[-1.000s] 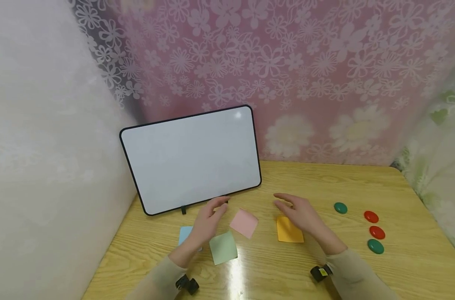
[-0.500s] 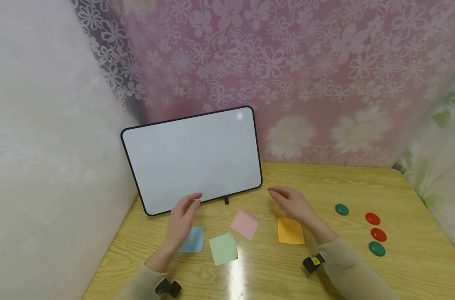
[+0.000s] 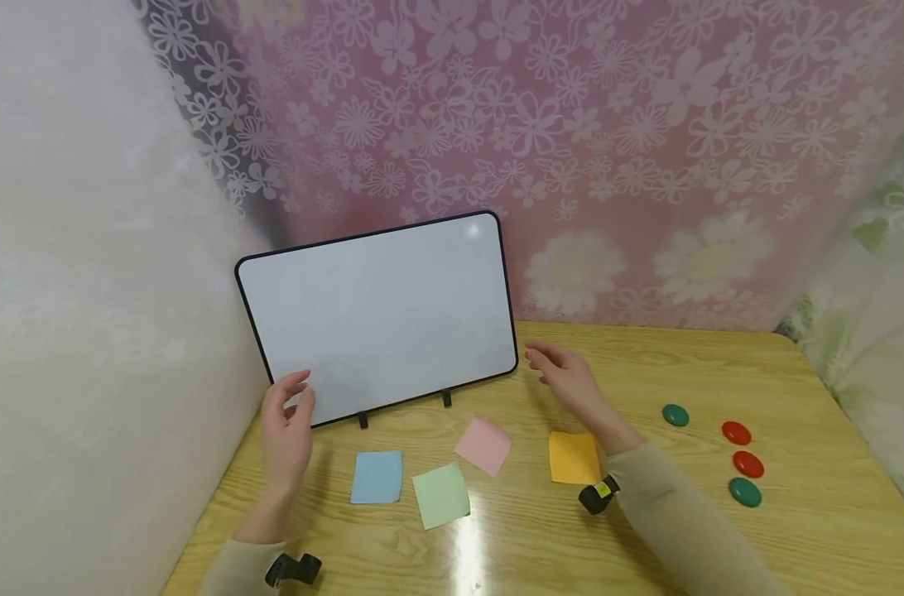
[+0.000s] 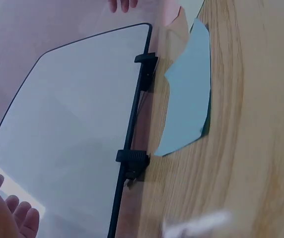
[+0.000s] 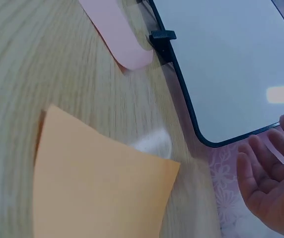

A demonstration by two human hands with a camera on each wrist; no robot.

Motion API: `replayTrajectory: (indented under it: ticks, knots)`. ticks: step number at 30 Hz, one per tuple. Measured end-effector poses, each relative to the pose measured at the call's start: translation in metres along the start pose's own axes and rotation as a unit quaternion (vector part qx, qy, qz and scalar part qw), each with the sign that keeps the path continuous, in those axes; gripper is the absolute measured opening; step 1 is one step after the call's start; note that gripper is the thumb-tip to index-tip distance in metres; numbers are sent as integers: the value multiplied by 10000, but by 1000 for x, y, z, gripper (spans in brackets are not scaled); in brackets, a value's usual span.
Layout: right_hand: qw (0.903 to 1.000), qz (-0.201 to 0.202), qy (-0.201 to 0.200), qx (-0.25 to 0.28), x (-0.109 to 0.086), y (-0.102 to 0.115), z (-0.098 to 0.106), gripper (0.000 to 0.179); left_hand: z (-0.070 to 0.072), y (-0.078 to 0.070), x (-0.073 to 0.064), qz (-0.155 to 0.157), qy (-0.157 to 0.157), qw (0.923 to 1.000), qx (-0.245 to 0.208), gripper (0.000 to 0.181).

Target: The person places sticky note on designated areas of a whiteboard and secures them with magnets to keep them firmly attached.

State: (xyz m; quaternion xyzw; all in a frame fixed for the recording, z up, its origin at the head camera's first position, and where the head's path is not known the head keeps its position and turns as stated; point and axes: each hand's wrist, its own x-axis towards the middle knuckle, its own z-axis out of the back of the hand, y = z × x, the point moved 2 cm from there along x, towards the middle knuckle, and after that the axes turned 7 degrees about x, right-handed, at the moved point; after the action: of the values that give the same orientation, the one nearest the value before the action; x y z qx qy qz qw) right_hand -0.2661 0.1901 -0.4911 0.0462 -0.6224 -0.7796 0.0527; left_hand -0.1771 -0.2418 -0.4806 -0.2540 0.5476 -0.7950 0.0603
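Note:
A whiteboard [image 3: 381, 319] with a black frame leans on two small black feet at the back left of the table. My left hand [image 3: 286, 426] is at its lower left corner, overlapping that corner in the head view, with fingers bent loosely and thumb apart. By the opposite lower corner is my right hand [image 3: 567, 381], fingers loosely curved; in the right wrist view this hand [image 5: 276, 173] shows its fingertips right at the frame's edge. Neither hand holds anything. Blue [image 3: 377, 478], green [image 3: 441, 495], pink [image 3: 484, 445] and orange sticky notes [image 3: 574, 458] lie before the board.
To the right lie two green magnets [image 3: 675, 415] and two red magnets [image 3: 737, 432], round and glossy. A pale wall [image 3: 109, 331] borders the wooden table [image 3: 541, 546] on the left, and a pink floral curtain [image 3: 571, 165] hangs behind it.
My left hand has moved left, from over the sticky notes to the board's lower left corner. My right hand has gone forward and slightly left toward the lower right corner.

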Motion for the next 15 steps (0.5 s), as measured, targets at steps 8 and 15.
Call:
replayTrajectory:
  ticks: [8,15]
  knots:
    - [9980,-33,-539,315,26,-6,-3,52,22,6,7,813,-512,9954,-20,47]
    - [9965,193,-757,308,46,3,-12,48,27,16,13,1653,-296,9856,-206,64]
